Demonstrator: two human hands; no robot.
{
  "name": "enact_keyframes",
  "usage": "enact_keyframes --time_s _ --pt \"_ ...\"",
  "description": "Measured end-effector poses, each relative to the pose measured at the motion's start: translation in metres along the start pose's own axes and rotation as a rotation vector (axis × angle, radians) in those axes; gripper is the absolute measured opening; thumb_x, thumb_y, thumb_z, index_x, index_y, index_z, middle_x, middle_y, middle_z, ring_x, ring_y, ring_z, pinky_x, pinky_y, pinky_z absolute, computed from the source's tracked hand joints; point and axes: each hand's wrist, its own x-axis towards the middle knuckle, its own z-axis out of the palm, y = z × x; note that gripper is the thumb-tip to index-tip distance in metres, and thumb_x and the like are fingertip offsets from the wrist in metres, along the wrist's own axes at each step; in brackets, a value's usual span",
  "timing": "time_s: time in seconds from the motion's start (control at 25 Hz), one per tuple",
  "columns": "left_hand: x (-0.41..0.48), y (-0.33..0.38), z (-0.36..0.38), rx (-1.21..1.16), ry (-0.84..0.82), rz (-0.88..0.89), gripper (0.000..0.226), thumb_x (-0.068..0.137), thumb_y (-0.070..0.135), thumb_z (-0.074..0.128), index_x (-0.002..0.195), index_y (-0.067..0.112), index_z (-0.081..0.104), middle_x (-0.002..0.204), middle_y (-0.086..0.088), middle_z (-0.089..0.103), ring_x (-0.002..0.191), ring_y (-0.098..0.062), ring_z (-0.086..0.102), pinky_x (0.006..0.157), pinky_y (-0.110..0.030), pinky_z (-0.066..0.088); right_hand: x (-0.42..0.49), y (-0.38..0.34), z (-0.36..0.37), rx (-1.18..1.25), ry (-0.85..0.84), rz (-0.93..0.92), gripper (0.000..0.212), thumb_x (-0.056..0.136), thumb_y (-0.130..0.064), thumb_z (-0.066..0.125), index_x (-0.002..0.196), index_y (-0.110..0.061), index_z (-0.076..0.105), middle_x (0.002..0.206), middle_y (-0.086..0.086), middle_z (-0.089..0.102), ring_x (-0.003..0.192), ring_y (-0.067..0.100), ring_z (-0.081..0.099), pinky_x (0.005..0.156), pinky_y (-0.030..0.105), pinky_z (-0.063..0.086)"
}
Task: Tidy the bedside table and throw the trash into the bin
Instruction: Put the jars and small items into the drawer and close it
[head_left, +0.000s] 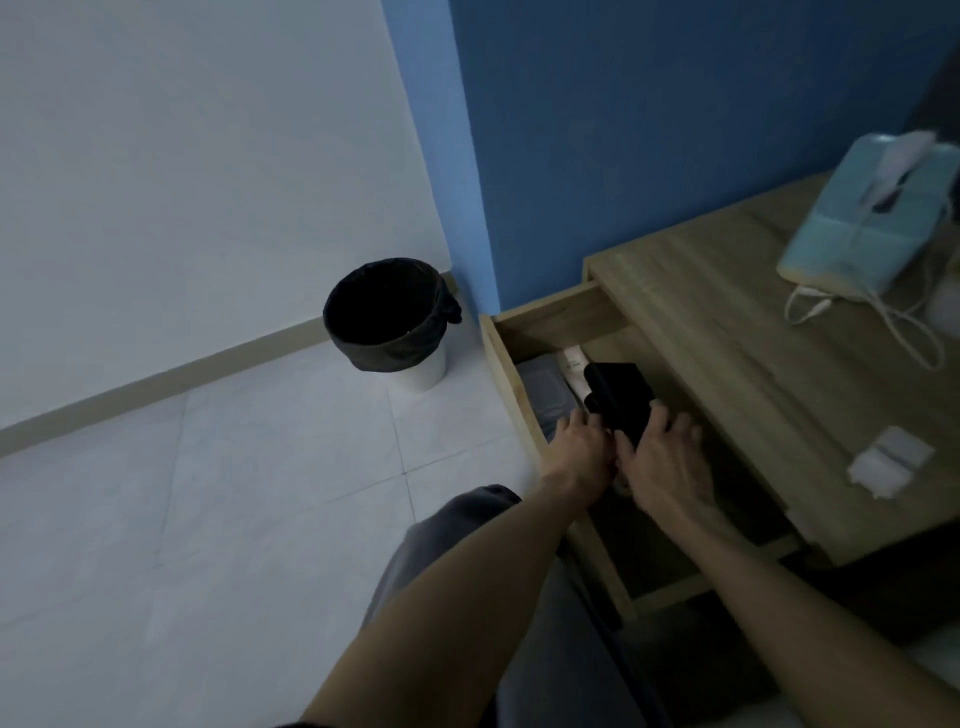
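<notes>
The wooden bedside table (727, 322) has its drawer (550, 312) pulled out to the left. Over the drawer, my left hand (582, 452) and my right hand (665, 462) both grip a black boxy object (618, 395) by its near end. In the drawer under it lie a white tube-like item (574, 364) and something grey (545, 395). A crumpled white paper (888, 462) rests on the tabletop near its front right. The bin (389, 322), white with a black liner, stands on the floor left of the table against the wall.
A light blue tissue pack (867, 218) with a tissue sticking out sits at the back right of the tabletop, with a white cable (883, 317) looped beside it. My grey-trousered knee (457, 525) is just left of the drawer. Pale floor tiles (208, 493) spread left.
</notes>
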Motion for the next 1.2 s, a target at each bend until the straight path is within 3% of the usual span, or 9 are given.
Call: enact_keyframes --time_s 0.12,0.2,0.28,0.36,0.52,0.76,1.0,1.12,1.2 --pt "-0.012 0.008 0.015 0.13 -0.11 0.019 0.05 0.095 0.027 0.051 0.14 0.009 0.038 0.144 -0.016 0.035 0.131 -0.033 0.036 0.1 -0.045 0.042 -0.014 0.018 0.016 0.007 -0.11 0.099 0.069 0.089 -0.039 0.049 0.14 -0.004 0.018 0.134 0.024 0.035 0.117 0.034 0.042 0.077 0.034 0.041" --pt "-0.011 0.013 0.02 0.229 -0.157 -0.008 0.054 0.096 0.024 0.049 0.143 0.005 0.031 0.142 -0.018 0.036 0.123 -0.033 0.047 0.085 -0.041 0.047 -0.016 0.029 0.025 0.018 -0.235 0.179 0.075 0.087 -0.037 0.055 0.139 0.001 0.018 0.137 0.024 0.032 0.12 0.036 0.042 0.086 0.036 0.042" --pt "-0.011 0.017 0.023 0.301 -0.18 -0.054 0.049 0.097 0.016 0.047 0.142 0.002 0.033 0.135 -0.017 0.045 0.11 -0.03 0.058 0.073 -0.035 0.046 -0.018 0.035 0.032 0.039 -0.344 0.229 0.065 0.087 -0.031 0.056 0.133 0.004 0.028 0.136 0.023 0.034 0.114 0.034 0.049 0.08 0.033 0.042" --pt "-0.011 0.024 0.026 0.316 -0.199 -0.095 0.038 0.097 0.006 0.046 0.134 0.0 0.042 0.13 -0.016 0.052 0.109 -0.029 0.06 0.074 -0.034 0.047 -0.018 0.037 0.036 0.026 -0.398 0.235 0.051 0.09 -0.022 0.052 0.128 0.005 0.032 0.134 0.023 0.036 0.11 0.032 0.054 0.075 0.03 0.04" --pt "-0.015 0.035 0.039 0.326 -0.269 -0.119 0.028 0.095 0.001 0.048 0.121 -0.002 0.054 0.125 -0.018 0.058 0.112 -0.029 0.059 0.076 -0.033 0.046 -0.012 0.041 0.042 -0.05 -0.421 0.211 0.044 0.094 -0.011 0.043 0.13 0.007 0.026 0.138 0.024 0.036 0.118 0.033 0.051 0.09 0.033 0.043" --pt "-0.012 0.035 0.04 0.305 -0.322 -0.152 0.032 0.096 0.004 0.048 0.127 -0.004 0.049 0.131 -0.021 0.05 0.118 -0.031 0.054 0.089 -0.034 0.047 -0.012 0.043 0.048 -0.145 -0.426 0.156 0.046 0.095 -0.013 0.043 0.132 0.006 0.025 0.138 0.022 0.038 0.118 0.029 0.051 0.092 0.033 0.044" --pt "-0.001 0.027 0.043 0.185 -0.247 -0.143 0.043 0.097 0.006 0.042 0.14 0.0 0.035 0.137 -0.022 0.044 0.119 -0.035 0.053 0.09 -0.039 0.048 -0.004 0.034 0.036 -0.17 -0.337 0.047 0.039 0.097 -0.011 0.031 0.133 0.0 0.03 0.134 0.016 0.045 0.116 0.028 0.053 0.089 0.033 0.044" --pt "0.012 0.03 0.026 0.091 -0.109 -0.11 0.05 0.096 0.006 0.045 0.142 0.003 0.027 0.143 -0.019 0.034 0.127 -0.034 0.043 0.094 -0.041 0.046 0.007 0.024 0.01 -0.144 -0.159 -0.113 0.031 0.096 -0.014 0.034 0.126 -0.009 0.04 0.124 0.011 0.051 0.107 0.024 0.058 0.081 0.032 0.045" --pt "0.023 0.039 0.01 0.038 0.029 -0.042 0.046 0.095 0.009 0.047 0.138 0.006 0.031 0.142 -0.015 0.033 0.13 -0.032 0.039 0.096 -0.041 0.045 0.013 0.023 -0.012 -0.077 0.031 -0.222 0.03 0.088 -0.013 0.048 0.118 -0.01 0.05 0.112 0.012 0.059 0.096 0.026 0.062 0.075 0.031 0.047"
